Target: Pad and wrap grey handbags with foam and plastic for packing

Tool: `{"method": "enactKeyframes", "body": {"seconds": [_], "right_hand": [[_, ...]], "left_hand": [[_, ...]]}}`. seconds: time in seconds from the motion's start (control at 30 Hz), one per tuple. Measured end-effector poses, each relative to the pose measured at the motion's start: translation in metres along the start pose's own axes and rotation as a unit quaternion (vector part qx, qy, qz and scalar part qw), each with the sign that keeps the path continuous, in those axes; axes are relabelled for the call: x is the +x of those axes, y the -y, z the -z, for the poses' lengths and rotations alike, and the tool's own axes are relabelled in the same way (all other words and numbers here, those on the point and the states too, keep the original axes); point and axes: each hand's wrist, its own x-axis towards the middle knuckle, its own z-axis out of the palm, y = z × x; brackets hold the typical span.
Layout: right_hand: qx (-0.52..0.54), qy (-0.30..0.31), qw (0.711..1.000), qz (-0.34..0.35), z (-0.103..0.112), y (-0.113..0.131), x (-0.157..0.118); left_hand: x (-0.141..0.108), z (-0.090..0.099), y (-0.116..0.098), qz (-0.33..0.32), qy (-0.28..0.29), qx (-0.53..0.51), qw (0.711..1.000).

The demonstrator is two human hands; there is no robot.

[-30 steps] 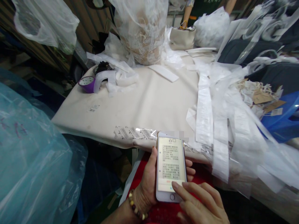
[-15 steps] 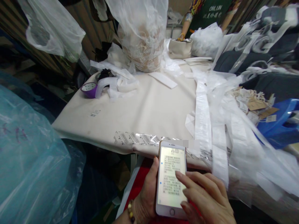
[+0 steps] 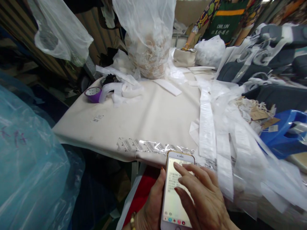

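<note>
A: Head view, hands first.
B: Left hand (image 3: 152, 206) curled about the phone (image 3: 174, 201), thumb (image 3: 157, 187) along one edge, far fingertips hidden. Right hand (image 3: 206, 195) over the screen (image 3: 176, 209), fingers (image 3: 184, 171) loosely spread and bent, gripping nothing (touching the glass or just above it, cannot tell).

A: Phone's place?
B: In the left fingers' hold, beneath the right fingertips.

A: How far along?
B: Phone in hand, screen lit, a block of text open: that much done. What is left doesn't show; the text is too blurred to read.

A: Around the fingers?
B: White strips (image 3: 207, 124) beyond them, rightward; purple tape roll (image 3: 93, 96) well apart, ahead and left, on the covered table (image 3: 134, 124).
</note>
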Motion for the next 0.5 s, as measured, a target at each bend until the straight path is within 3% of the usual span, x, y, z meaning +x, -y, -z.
{"method": "enactKeyframes", "body": {"seconds": [0.3, 0.5], "right_hand": [[-0.023, 0.025, 0.999, 0.001, 0.011, -0.016, -0.010], [0.006, 0.010, 1.000, -0.007, 0.010, -0.004, -0.029]], "left_hand": [[-0.001, -0.006, -0.004, -0.010, 0.029, -0.006, 1.000], [0.000, 0.001, -0.004, 0.012, 0.037, -0.007, 0.999]]}}
